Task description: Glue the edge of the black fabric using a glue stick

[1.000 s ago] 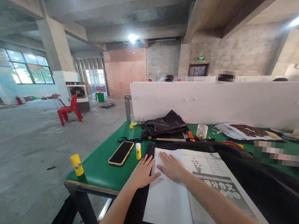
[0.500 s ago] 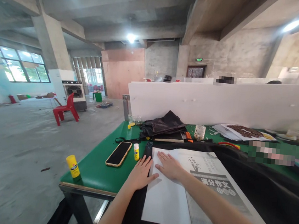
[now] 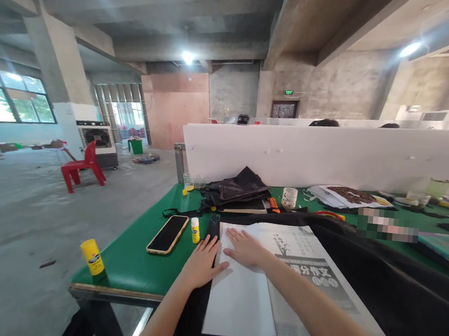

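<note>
Head view: Book (image 3: 320,269) open on black cloth (image 3: 415,300). Right hand (image 3: 246,249) open, flat on left page; left hand (image 3: 201,263) open, at page edge.
Beyond book: jar (image 3: 289,199), contents unclear.
Left of book: phone (image 3: 168,234), green table (image 3: 133,268).
Farther left: red chair (image 3: 84,166), green bin (image 3: 136,147), concrete floor (image 3: 23,206).

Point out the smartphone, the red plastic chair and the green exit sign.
Smartphone (image 3: 168,234): head view, middle of its dark screen.
Red plastic chair (image 3: 90,155): head view, its backrest.
Green exit sign (image 3: 288,92): head view, its lit face.
</note>
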